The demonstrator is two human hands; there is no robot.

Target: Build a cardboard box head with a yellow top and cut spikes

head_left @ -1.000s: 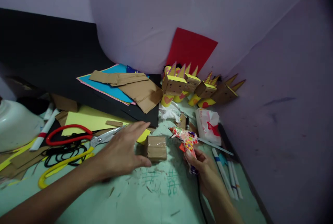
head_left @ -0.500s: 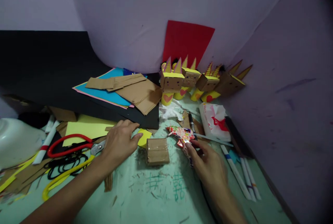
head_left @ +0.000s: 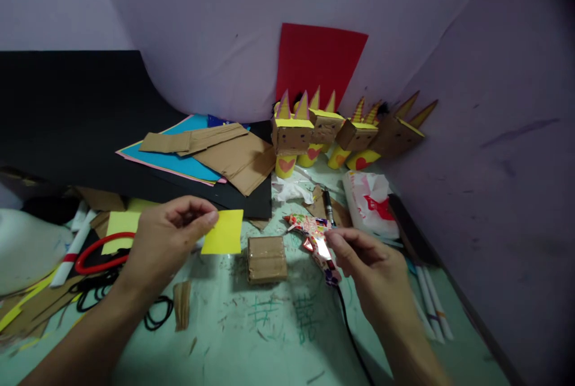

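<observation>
- Your left hand [head_left: 168, 236] has one small yellow paper square [head_left: 223, 232] pinched at its edge between thumb and fingertips, held just above the surface [head_left: 251, 338], left of the cardboard block.
- Your right hand [head_left: 372, 266] is curled loosely, fingertips right at the one patterned glue gun [head_left: 317, 242] lying on the surface. Honestly can't tell if you're gripping it or just touching it.
- One taped cardboard block [head_left: 266, 258] sits between your two hands.
- Four cardboard figures [head_left: 341, 131] with spiky ears are lined up at the back, in front of one red sheet [head_left: 318, 63].
- One pair of red-handled scissors [head_left: 96, 252] is partly hidden behind your left hand.
- One tissue pack [head_left: 371, 203] lies past the glue gun, and a few white markers [head_left: 431, 308] at the right edge.
</observation>
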